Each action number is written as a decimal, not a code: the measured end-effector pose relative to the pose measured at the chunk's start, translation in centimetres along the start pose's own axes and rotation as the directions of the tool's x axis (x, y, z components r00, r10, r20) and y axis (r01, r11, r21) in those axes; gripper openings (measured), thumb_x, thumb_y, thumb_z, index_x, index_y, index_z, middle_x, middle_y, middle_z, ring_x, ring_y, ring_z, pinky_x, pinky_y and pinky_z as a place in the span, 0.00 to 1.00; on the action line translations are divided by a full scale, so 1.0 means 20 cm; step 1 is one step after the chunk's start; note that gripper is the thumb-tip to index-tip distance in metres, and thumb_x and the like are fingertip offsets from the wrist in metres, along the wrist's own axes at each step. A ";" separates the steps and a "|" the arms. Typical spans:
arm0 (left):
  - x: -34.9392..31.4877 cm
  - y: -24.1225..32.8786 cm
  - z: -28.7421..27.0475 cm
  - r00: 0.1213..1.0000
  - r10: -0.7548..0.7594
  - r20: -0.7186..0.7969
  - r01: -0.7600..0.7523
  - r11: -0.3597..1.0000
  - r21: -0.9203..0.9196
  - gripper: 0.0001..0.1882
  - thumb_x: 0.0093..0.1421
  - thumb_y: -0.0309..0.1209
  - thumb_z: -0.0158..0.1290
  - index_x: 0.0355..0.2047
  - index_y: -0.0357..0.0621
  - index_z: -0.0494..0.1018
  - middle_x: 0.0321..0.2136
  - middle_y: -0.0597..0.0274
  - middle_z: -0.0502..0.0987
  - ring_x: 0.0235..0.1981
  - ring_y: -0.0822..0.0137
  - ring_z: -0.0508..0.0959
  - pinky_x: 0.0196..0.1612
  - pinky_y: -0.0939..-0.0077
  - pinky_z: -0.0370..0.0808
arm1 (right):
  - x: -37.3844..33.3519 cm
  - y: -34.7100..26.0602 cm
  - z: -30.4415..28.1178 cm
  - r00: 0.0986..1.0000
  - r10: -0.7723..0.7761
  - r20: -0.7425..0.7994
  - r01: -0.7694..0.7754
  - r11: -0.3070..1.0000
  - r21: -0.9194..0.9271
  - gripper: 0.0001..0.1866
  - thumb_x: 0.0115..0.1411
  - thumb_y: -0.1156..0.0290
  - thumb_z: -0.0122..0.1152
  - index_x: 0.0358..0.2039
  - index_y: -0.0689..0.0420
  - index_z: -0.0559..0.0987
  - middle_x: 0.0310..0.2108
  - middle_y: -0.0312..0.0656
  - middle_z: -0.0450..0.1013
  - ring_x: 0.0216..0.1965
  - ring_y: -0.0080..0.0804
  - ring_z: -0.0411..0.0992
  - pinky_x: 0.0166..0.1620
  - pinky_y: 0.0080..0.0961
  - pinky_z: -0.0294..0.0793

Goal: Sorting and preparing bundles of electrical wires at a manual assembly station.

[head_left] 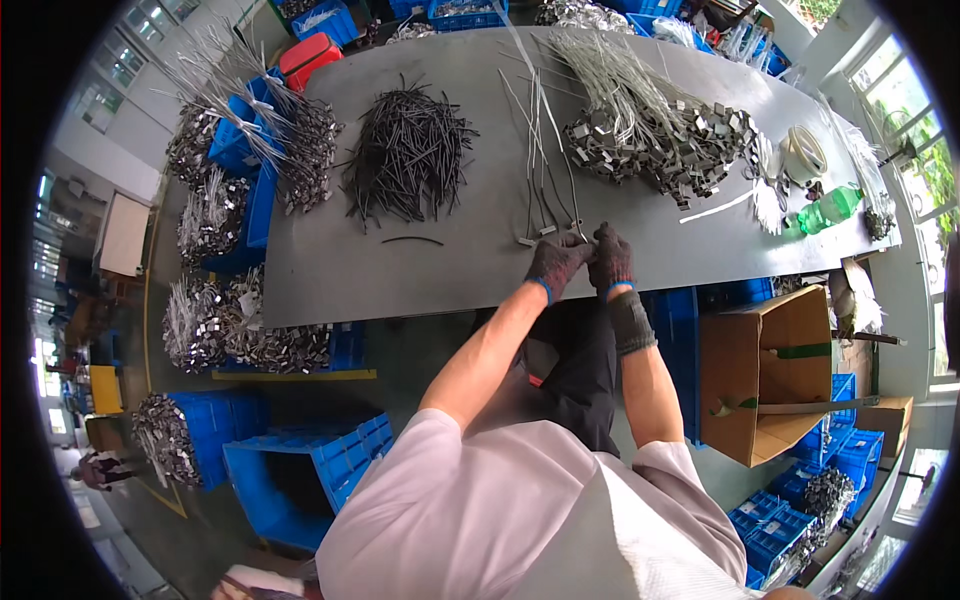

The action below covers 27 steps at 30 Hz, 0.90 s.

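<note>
My left hand [558, 265] and my right hand [611, 259], both in dark knit gloves, meet near the front edge of the grey metal table [400, 280]. Closed fingers of the left hand pinch the end of a thin cable [572, 190] that runs away from me. Against it, the right hand's fingers are closed too; what they grip is hidden. Just left of the hands lie a few similar cables with small metal end pieces [527, 240]. Further left is a heap of short black tubes [405, 150], with one loose black tube [412, 239] in front.
A large bundle of cables with metal ends [660, 140] lies at the back right. Beyond it are a green bottle [830, 210] and a tape roll [803, 155]. Cable-filled blue crates [262, 205] line the left; an open cardboard box [730, 380] stands right of my legs.
</note>
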<state>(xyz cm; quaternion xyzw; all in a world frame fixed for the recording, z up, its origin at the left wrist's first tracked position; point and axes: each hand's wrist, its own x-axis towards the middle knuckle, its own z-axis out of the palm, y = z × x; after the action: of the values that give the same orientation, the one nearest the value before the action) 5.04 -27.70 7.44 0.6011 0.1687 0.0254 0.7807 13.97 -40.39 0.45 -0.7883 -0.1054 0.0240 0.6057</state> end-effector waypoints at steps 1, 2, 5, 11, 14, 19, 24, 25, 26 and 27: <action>0.02 0.04 -0.06 0.999 -0.004 0.037 0.005 1.000 -0.027 0.09 0.59 0.32 0.62 0.35 0.39 0.81 0.29 0.66 0.82 0.32 0.76 0.79 0.35 0.78 0.76 | 0.00 -0.07 0.04 0.954 -0.296 0.052 0.299 0.925 -0.234 0.20 0.65 0.54 0.54 0.40 0.62 0.76 0.25 0.43 0.74 0.24 0.31 0.70 0.30 0.31 0.73; 0.05 0.07 -0.10 0.999 -0.014 0.036 0.015 0.999 -0.030 0.09 0.59 0.32 0.62 0.35 0.39 0.81 0.29 0.66 0.82 0.32 0.76 0.79 0.35 0.78 0.76 | 0.01 -0.10 0.06 0.820 -0.549 0.162 0.559 0.708 -0.432 0.15 0.62 0.61 0.58 0.39 0.61 0.76 0.24 0.43 0.75 0.23 0.32 0.70 0.29 0.31 0.73; 0.13 0.08 -0.22 0.983 -0.139 -0.123 0.087 0.931 -0.356 0.14 0.62 0.39 0.62 0.37 0.39 0.81 0.30 0.63 0.83 0.30 0.71 0.82 0.37 0.75 0.79 | 0.00 -0.15 0.09 0.920 -0.120 0.374 0.217 0.949 -0.230 0.21 0.48 0.82 0.60 0.45 0.60 0.75 0.31 0.46 0.79 0.25 0.41 0.76 0.30 0.32 0.76; 0.06 0.02 -0.13 0.994 0.006 -0.110 -0.034 0.968 -0.250 0.12 0.64 0.36 0.60 0.38 0.39 0.80 0.34 0.62 0.83 0.34 0.71 0.81 0.44 0.73 0.80 | -0.01 -0.11 0.10 0.889 -0.261 0.377 0.377 0.884 -0.276 0.29 0.46 0.82 0.63 0.52 0.59 0.72 0.38 0.48 0.80 0.33 0.52 0.78 0.36 0.39 0.78; 0.05 -0.08 -0.08 0.971 0.064 -0.229 -0.106 0.979 -0.176 0.13 0.64 0.37 0.60 0.37 0.38 0.80 0.34 0.63 0.82 0.34 0.73 0.80 0.43 0.74 0.79 | -0.02 -0.11 0.15 0.907 -0.288 0.308 0.402 0.813 -0.422 0.32 0.45 0.79 0.65 0.54 0.58 0.70 0.40 0.48 0.80 0.37 0.55 0.78 0.39 0.43 0.78; 0.12 0.03 -0.16 0.989 -0.063 -0.137 0.033 0.977 -0.211 0.11 0.66 0.34 0.57 0.35 0.39 0.82 0.30 0.68 0.82 0.31 0.76 0.78 0.36 0.77 0.75 | 0.05 -0.29 0.13 0.864 0.398 0.308 -0.392 0.916 -0.084 0.34 0.44 0.79 0.66 0.55 0.58 0.69 0.43 0.49 0.79 0.34 0.53 0.79 0.36 0.44 0.79; 0.19 0.04 -0.55 0.974 0.008 -0.225 0.084 0.914 0.396 0.25 0.64 0.51 0.52 0.34 0.36 0.81 0.26 0.48 0.81 0.28 0.56 0.82 0.34 0.62 0.76 | 0.19 -0.30 -0.18 0.952 0.009 -0.307 -0.080 0.973 -0.217 0.25 0.65 0.58 0.56 0.59 0.59 0.71 0.51 0.52 0.75 0.45 0.47 0.78 0.48 0.36 0.77; 0.17 -0.08 -0.75 0.940 0.150 -0.306 0.036 0.850 0.526 0.28 0.63 0.53 0.50 0.33 0.35 0.80 0.26 0.40 0.80 0.30 0.47 0.83 0.35 0.57 0.76 | 0.23 -0.31 -0.25 0.924 -0.128 -0.361 -0.054 0.889 -0.455 0.30 0.63 0.59 0.57 0.63 0.57 0.69 0.58 0.54 0.70 0.56 0.51 0.72 0.60 0.39 0.70; 0.11 -0.01 -0.83 0.894 0.077 -0.442 0.262 0.709 0.655 0.29 0.62 0.53 0.48 0.31 0.36 0.80 0.30 0.33 0.77 0.35 0.37 0.80 0.37 0.48 0.74 | 0.28 -0.32 -0.36 0.906 -0.097 -0.412 -0.158 0.826 -0.542 0.35 0.60 0.59 0.58 0.66 0.58 0.65 0.63 0.56 0.65 0.60 0.54 0.68 0.63 0.41 0.66; 0.06 0.00 -0.97 0.841 0.118 -0.529 0.369 0.590 0.718 0.29 0.60 0.54 0.48 0.31 0.37 0.81 0.31 0.37 0.79 0.33 0.41 0.82 0.36 0.52 0.76 | 0.35 -0.24 -0.45 0.906 -0.183 -0.382 -0.108 0.771 -0.627 0.38 0.58 0.60 0.59 0.68 0.58 0.62 0.65 0.60 0.61 0.62 0.57 0.64 0.65 0.42 0.65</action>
<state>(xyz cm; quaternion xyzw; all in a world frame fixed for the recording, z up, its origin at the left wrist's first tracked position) 0.52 -9.30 2.86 0.8398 0.4116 0.0524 0.3502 21.59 -46.46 8.14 -0.9296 0.0100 -0.1961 0.3120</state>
